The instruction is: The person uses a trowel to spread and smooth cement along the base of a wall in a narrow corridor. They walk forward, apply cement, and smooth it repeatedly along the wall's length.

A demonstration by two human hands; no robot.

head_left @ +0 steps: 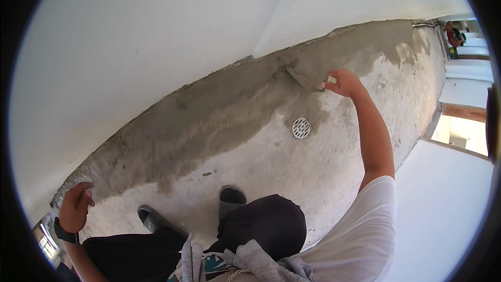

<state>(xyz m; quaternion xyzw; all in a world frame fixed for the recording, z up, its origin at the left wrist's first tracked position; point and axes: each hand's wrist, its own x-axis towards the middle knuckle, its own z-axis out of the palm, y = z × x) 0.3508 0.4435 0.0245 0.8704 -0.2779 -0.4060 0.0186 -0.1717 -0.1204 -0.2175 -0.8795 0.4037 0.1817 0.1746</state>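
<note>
My right hand (344, 83) is closed round the pale handle of a trowel (304, 79). Its grey blade rests on wet cement (229, 94) spread along the foot of the white wall (146, 36), near the wall's corner. My left hand (76, 209), with a black band at the wrist, hangs over the left end of the wet strip. Its fingers are loosely bent and apart, and no object shows in them. Just below the trowel, a round white drain cover (300, 128) with slots sits in the floor.
Paler, drier floor (250, 167) lies between the wet strip and my feet in dark slide sandals (231, 198). Another person (453, 36) is at the far right end. A white wall (443, 203) with a bright opening (462, 131) stands on the right.
</note>
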